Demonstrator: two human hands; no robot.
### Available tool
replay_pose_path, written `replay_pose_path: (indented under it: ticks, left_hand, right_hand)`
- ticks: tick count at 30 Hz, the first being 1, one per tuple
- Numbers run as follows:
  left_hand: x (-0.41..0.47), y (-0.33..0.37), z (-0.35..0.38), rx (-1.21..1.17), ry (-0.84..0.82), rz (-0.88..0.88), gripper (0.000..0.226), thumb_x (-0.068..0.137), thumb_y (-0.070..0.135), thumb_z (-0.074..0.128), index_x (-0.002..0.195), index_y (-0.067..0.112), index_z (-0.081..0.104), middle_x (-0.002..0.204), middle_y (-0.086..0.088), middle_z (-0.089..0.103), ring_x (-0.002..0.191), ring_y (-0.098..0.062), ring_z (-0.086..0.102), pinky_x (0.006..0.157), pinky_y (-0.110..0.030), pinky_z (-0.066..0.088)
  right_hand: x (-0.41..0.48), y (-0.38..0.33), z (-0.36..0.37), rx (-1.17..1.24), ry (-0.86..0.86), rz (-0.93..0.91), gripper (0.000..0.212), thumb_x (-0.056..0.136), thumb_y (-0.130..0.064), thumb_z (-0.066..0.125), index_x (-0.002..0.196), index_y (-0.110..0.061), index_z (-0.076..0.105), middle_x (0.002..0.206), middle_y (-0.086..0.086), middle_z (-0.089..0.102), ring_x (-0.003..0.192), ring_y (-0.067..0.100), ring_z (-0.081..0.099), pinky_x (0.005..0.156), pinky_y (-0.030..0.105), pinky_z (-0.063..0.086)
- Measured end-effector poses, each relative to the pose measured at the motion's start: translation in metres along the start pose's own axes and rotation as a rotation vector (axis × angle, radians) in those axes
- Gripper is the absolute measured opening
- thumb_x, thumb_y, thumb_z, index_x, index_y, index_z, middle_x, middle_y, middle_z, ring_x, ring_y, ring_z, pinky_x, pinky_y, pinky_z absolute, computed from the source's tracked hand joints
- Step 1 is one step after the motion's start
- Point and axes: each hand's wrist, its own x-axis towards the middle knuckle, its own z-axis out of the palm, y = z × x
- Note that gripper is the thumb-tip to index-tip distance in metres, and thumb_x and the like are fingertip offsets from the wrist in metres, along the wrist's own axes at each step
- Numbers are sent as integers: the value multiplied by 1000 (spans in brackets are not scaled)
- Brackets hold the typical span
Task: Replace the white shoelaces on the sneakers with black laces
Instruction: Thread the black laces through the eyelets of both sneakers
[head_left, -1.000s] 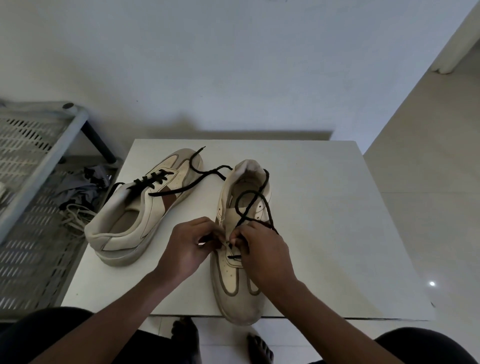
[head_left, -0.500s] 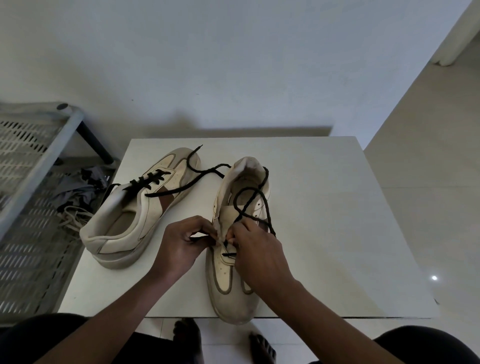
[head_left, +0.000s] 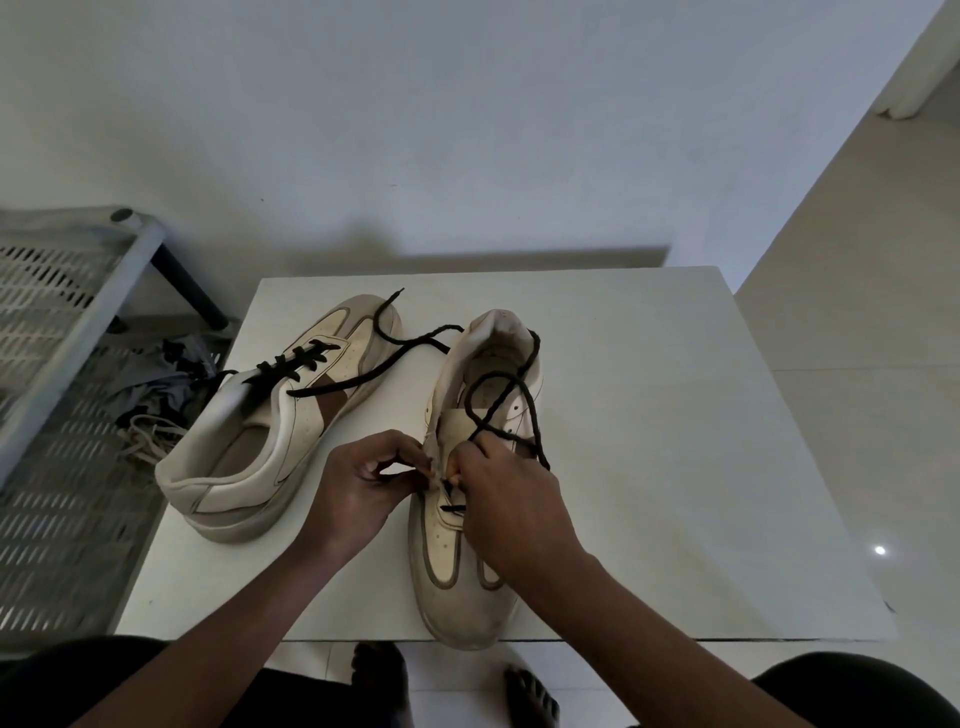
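Two cream sneakers stand on a white table (head_left: 675, 467). The left sneaker (head_left: 260, 447) points away from me and carries a black lace (head_left: 291, 364) whose loose ends trail toward the other shoe. The right sneaker (head_left: 467, 551) points toward me, its toe at the table's near edge. A black lace (head_left: 498, 405) loops loosely over its opening and is threaded through the lowest eyelets. My left hand (head_left: 358, 493) pinches the shoe's left eyelet flap. My right hand (head_left: 509, 499) pinches the black lace at the eyelets beside it.
A grey perforated metal rack (head_left: 57, 332) stands to the left of the table. White laces (head_left: 150, 436) and a crumpled grey cloth (head_left: 156, 379) lie on its lower shelf. A wall is behind the table; my bare feet show below its near edge.
Both hands have kept working at the same eyelets of the right sneaker, with small finger shifts. The view has shifted slightly. The left sneaker has not moved.
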Motion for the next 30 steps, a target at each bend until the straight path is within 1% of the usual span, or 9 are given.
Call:
replay_pose_path:
  ticks: [5,8,12,16,18,21,24,27,30]
  left_hand:
    - [-3,5,-1,29,-19,-18,30,70,-16,72,80,12,70,80,-2,71,84,-22,69,77,-34,57]
    - [-8,10,0,16,-14,-66,36,70,-15,73,86,16,69,83,1,70,87,-21,68,79,-32,58]
    - [-14,12,7,52,129,-144,41,68,-3,81,82,21,51,75,-1,69,80,-16,69,72,-29,58]
    - [-21,13,14,281,133,-8,18,75,9,79,79,21,67,73,12,69,72,-5,67,67,-19,54]
    - [-24,14,15,332,146,37,7,77,15,77,78,16,71,74,12,68,69,-6,64,64,-19,51]
    - [-24,15,16,379,154,66,7,78,18,71,77,12,68,78,8,64,72,-8,62,64,-20,52]
    - [-23,17,17,301,132,7,12,85,0,64,85,11,64,85,7,66,82,-6,65,76,-21,55]
    - [-21,20,10,162,125,-161,17,90,-6,55,83,10,55,88,4,72,89,-7,68,79,-20,53]
    - [-16,21,5,-192,169,-338,18,94,-10,43,82,3,46,86,-12,72,90,-22,70,81,-29,55]
  right_hand:
    - [0,0,4,19,4,45,24,93,-10,50,115,-15,58,115,1,57,88,22,61,68,29,44]
    - [0,3,6,89,13,90,21,93,-12,52,108,-21,63,109,-6,59,91,16,60,75,28,49]
    - [2,6,5,175,19,122,20,93,-12,55,102,-24,67,102,-9,64,94,10,59,80,27,49]
    - [2,8,2,183,-11,114,25,92,-8,53,106,-23,68,105,-7,65,96,11,58,82,26,48]
    - [2,9,1,194,-17,99,26,92,-8,53,107,-22,69,105,-6,66,96,12,58,82,26,48]
    - [1,9,-3,120,-12,20,28,93,-11,51,113,-21,66,108,-5,65,93,15,60,78,30,51]
    - [0,14,-17,36,56,-78,38,88,-6,51,121,-21,62,124,-6,60,87,17,64,65,26,46]
    - [3,21,-28,-56,7,-89,48,87,-8,49,131,-26,55,133,-10,55,102,15,60,78,27,36]
    - [4,21,-25,-80,-72,-96,53,87,-7,49,136,-28,49,133,-10,54,116,13,50,90,29,34]
